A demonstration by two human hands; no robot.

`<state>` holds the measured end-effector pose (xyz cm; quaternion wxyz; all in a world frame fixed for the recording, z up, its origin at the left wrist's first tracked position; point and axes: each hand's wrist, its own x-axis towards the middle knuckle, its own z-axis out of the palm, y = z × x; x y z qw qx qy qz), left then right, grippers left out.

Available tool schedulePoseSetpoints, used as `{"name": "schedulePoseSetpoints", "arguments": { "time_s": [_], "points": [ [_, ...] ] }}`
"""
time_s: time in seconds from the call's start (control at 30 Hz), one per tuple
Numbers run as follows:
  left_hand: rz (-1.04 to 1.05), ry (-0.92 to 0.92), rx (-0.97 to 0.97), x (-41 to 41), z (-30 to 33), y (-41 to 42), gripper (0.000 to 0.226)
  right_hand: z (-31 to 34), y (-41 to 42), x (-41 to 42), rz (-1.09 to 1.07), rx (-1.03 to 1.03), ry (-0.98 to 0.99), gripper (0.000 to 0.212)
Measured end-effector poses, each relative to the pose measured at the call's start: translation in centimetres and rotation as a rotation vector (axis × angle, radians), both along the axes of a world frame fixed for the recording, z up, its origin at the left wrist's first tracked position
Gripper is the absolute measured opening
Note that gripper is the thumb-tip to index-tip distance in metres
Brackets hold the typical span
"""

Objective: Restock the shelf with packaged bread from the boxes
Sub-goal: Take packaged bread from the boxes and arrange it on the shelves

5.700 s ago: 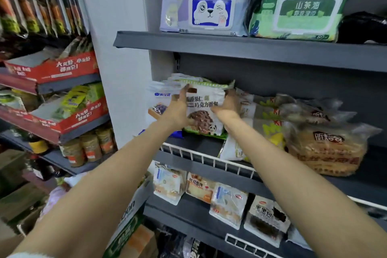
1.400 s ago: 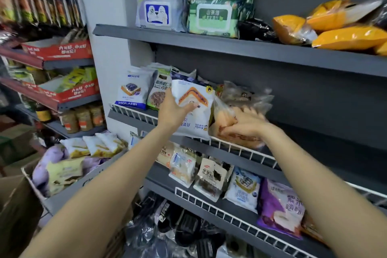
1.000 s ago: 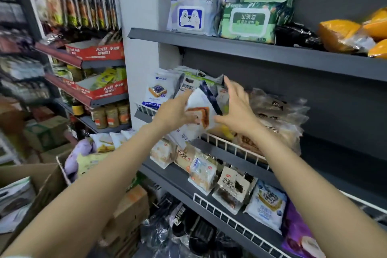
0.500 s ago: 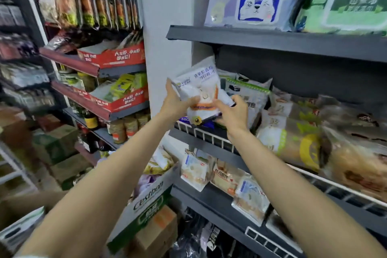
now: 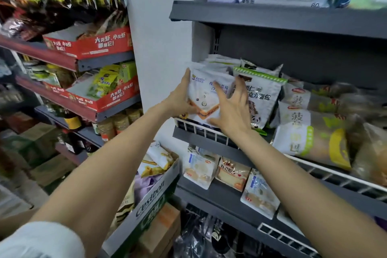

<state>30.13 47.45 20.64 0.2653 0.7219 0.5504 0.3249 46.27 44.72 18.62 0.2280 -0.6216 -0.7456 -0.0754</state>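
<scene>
Two hands work here: your left hand (image 5: 180,98) grips the bread pack (image 5: 206,98), your right hand (image 5: 232,109) is spread flat; push it in straight.

Single head view, close, angled forward and down at shelf (image 5: 272,21).

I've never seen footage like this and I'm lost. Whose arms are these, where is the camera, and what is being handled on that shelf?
No machine here: a person wears a camera on the head, looking down their own bare arms. The left hand grips the side of a white sandwich-bread packet, standing it at the left end of the middle shelf behind the white wire rail. The right hand lies spread open against its front. Beside it stands a chocolate-bread packet, then larger loaf bags. Below left, a cardboard box holds more packets.
</scene>
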Motion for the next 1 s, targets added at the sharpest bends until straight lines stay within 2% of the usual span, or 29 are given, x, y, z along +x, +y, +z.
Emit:
{"name": "schedulePoseSetpoints", "arguments": {
  "time_s": [0.07,0.2,0.3,0.37,0.47,0.57,0.63,0.77,0.9,1.0],
  "points": [
    [-0.006,0.017,-0.009,0.1,-0.1,-0.4,0.123,0.1,0.0,0.1,0.03,0.028,-0.114,0.108],
    [0.118,0.098,-0.016,0.9,-0.2,-1.1,0.118,0.9,0.0,-0.9,0.065,-0.024,-0.176,0.097],
    [0.193,0.036,-0.078,0.4,-0.8,-2.4,0.109,1.3,-1.0,-1.9,0.122,0.001,-0.171,0.087],
    [0.28,0.008,-0.03,-1.0,-1.4,-3.9,0.085,1.1,-2.1,-2.9,0.224,0.003,-0.101,0.078],
    [0.431,0.071,0.104,-4.5,-2.8,-6.7,0.041,0.5,-3.9,-5.6,0.405,-0.022,0.05,0.06],
    [0.537,0.197,0.093,-9.1,-4.6,-9.9,0.022,-0.8,-5.6,-10.0,0.541,-0.168,0.112,0.038],
    [0.584,0.316,0.018,-12.5,-6.3,-12.3,0.018,-2.4,-6.7,-13.8,0.625,-0.283,0.139,0.027],
    [0.733,0.443,-0.179,-19.5,-11.5,-17.1,0.022,-6.5,-9.0,-21.9,0.759,-0.489,0.106,0.026],
    [0.889,0.441,-0.367,-28.4,-18.0,-22.4,0.023,-12.8,-12.0,-31.5,0.884,-0.672,-0.013,0.026],
    [0.968,0.405,-0.525,-34.7,-22.7,-25.2,0.026,-18.3,-13.7,-38.5,0.877,-0.776,-0.033,0.028]
  ]
}}
